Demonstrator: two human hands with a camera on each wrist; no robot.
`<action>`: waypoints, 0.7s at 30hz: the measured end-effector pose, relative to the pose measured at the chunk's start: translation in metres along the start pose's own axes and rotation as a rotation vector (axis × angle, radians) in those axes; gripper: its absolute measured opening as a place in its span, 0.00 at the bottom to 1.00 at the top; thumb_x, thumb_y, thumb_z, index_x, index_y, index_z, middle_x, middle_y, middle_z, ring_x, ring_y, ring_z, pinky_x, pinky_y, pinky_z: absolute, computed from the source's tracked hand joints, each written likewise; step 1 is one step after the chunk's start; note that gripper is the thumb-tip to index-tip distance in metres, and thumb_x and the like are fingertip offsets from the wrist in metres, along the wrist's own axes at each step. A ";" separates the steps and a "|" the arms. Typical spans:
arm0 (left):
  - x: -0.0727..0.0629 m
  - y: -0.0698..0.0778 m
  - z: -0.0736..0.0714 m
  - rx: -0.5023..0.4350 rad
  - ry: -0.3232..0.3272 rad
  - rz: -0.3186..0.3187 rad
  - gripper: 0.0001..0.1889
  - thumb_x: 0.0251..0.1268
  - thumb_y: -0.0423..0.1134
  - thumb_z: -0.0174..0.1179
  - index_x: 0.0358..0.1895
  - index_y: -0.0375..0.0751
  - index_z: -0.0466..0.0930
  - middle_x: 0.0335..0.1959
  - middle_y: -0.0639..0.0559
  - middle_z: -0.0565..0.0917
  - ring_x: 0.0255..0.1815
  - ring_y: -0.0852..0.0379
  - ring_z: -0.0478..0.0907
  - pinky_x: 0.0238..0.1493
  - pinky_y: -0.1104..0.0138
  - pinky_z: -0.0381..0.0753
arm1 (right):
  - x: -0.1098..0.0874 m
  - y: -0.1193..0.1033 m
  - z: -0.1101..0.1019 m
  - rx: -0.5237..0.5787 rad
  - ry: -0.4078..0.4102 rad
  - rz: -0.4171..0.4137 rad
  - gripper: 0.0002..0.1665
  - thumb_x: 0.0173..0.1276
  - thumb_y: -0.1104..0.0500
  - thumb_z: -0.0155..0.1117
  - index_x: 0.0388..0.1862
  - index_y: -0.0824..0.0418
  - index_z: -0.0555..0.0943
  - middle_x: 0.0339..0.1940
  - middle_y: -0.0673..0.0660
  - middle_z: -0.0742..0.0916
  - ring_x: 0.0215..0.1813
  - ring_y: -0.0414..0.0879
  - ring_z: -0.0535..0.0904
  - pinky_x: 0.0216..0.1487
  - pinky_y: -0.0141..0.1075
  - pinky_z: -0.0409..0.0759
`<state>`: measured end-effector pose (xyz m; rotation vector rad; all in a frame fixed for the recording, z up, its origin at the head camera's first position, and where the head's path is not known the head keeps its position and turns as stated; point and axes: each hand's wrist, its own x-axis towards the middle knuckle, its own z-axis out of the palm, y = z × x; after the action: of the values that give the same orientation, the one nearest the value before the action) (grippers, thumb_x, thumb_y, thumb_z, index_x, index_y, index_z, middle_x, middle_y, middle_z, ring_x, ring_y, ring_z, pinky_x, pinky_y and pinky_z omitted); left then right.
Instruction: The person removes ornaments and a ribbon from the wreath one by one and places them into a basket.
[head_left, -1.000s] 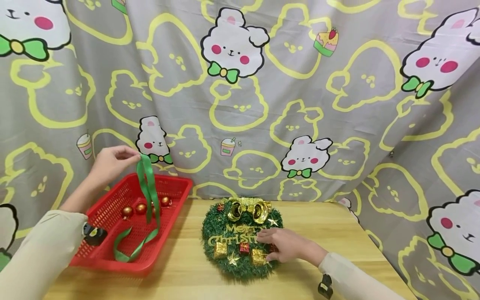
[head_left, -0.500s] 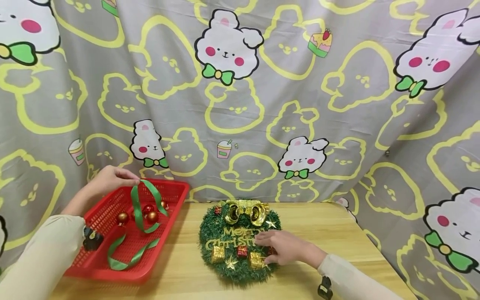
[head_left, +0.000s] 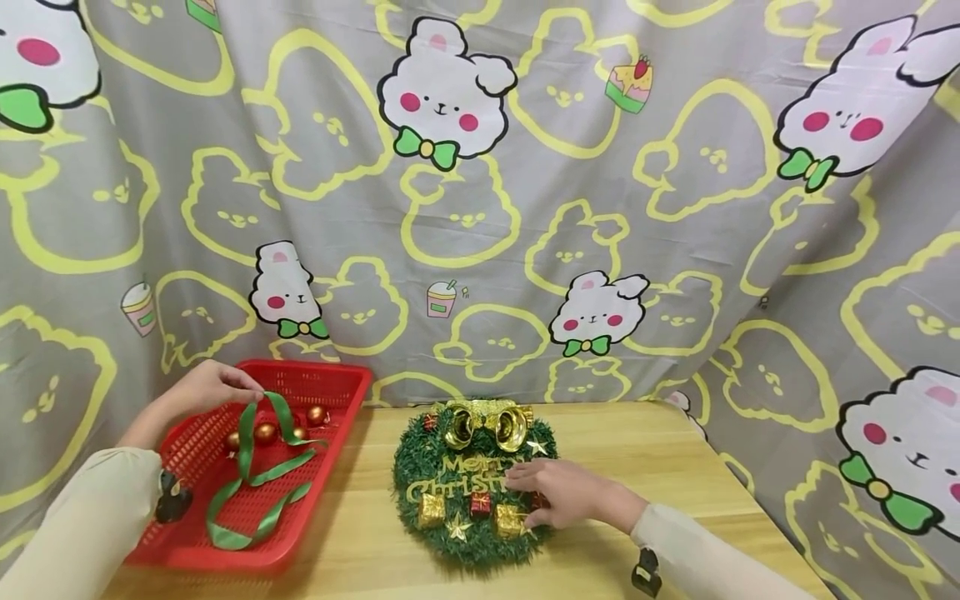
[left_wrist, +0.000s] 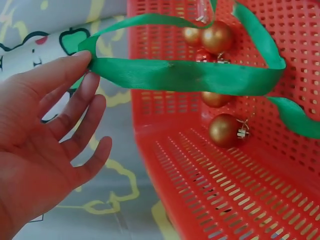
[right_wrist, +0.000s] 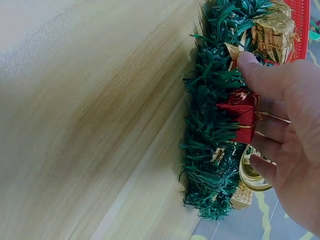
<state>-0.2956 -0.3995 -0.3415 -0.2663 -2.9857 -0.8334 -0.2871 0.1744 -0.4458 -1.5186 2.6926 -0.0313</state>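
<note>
My left hand (head_left: 206, 392) pinches a green ribbon (left_wrist: 200, 76) between thumb and index finger, above the red plastic basket (head_left: 330, 379). The ribbon hangs in a loop, and its lower length curls on the basket floor. Several shiny gold Christmas balls (left_wrist: 223, 131) lie inside near the ribbon. In the head view, my right hand (head_left: 562, 492) rests on the right side of a green Christmas wreath (head_left: 417, 454), fingers relaxed over its gold lettering (head_left: 457, 492). The right wrist view shows the thumb by a gold star (right_wrist: 233, 52) and the fingers behind a red gift box (right_wrist: 245, 117).
The wreath lies flat on a wooden table (head_left: 630, 442), right of the basket. Gold bells (head_left: 512, 428) and small gold gift boxes (head_left: 431, 510) decorate it. A grey curtain (head_left: 480, 275) printed with rabbits hangs behind and beside the table.
My left hand has come down toward the basket, lowering the ribbon so more of it folds inside. The right hand stays on the wreath. The head view has shifted slightly.
</note>
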 end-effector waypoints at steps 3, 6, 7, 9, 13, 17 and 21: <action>0.002 -0.004 0.003 0.009 -0.039 0.005 0.09 0.65 0.39 0.69 0.38 0.35 0.90 0.37 0.45 0.91 0.37 0.57 0.79 0.38 0.60 0.78 | 0.000 0.000 0.001 -0.007 0.007 -0.013 0.38 0.68 0.42 0.67 0.72 0.57 0.75 0.73 0.58 0.78 0.74 0.54 0.74 0.72 0.49 0.73; 0.004 -0.008 0.006 0.032 -0.061 0.001 0.07 0.64 0.36 0.69 0.37 0.34 0.90 0.36 0.46 0.90 0.39 0.56 0.81 0.43 0.54 0.82 | 0.000 0.000 0.002 -0.012 0.020 -0.025 0.38 0.68 0.42 0.68 0.71 0.58 0.76 0.72 0.58 0.79 0.73 0.54 0.75 0.71 0.49 0.73; 0.005 -0.009 0.006 0.037 -0.064 -0.006 0.07 0.64 0.36 0.68 0.36 0.34 0.90 0.35 0.46 0.90 0.38 0.56 0.81 0.44 0.53 0.82 | 0.000 0.000 0.002 -0.013 0.024 -0.028 0.37 0.68 0.42 0.68 0.71 0.58 0.76 0.72 0.58 0.79 0.73 0.55 0.75 0.72 0.49 0.73; 0.006 -0.011 0.008 0.048 -0.067 -0.012 0.06 0.64 0.35 0.68 0.35 0.35 0.90 0.34 0.46 0.90 0.38 0.56 0.81 0.44 0.51 0.83 | 0.001 0.001 0.003 -0.014 0.027 -0.031 0.38 0.68 0.42 0.68 0.71 0.58 0.76 0.72 0.58 0.79 0.73 0.55 0.75 0.72 0.49 0.73; 0.007 -0.014 0.013 0.046 -0.067 -0.022 0.06 0.64 0.34 0.67 0.34 0.35 0.90 0.33 0.47 0.90 0.37 0.55 0.81 0.43 0.51 0.82 | 0.002 0.001 0.003 -0.019 0.031 -0.037 0.37 0.68 0.42 0.68 0.71 0.59 0.76 0.72 0.58 0.79 0.72 0.55 0.76 0.71 0.49 0.74; 0.008 -0.016 0.020 0.052 -0.048 -0.020 0.07 0.63 0.35 0.68 0.35 0.33 0.90 0.32 0.47 0.90 0.36 0.54 0.82 0.41 0.52 0.82 | 0.002 0.001 0.002 -0.019 0.032 -0.036 0.37 0.68 0.43 0.68 0.71 0.59 0.76 0.72 0.58 0.79 0.72 0.54 0.76 0.71 0.49 0.74; 0.010 -0.019 0.027 0.065 -0.011 -0.021 0.06 0.62 0.35 0.68 0.34 0.34 0.90 0.31 0.48 0.90 0.34 0.56 0.81 0.39 0.55 0.81 | 0.001 0.001 0.002 -0.022 0.030 -0.031 0.37 0.68 0.43 0.68 0.71 0.58 0.76 0.71 0.58 0.79 0.73 0.54 0.76 0.71 0.49 0.74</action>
<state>-0.3086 -0.4001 -0.3737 -0.2386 -3.0241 -0.7371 -0.2887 0.1742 -0.4482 -1.5779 2.7013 -0.0250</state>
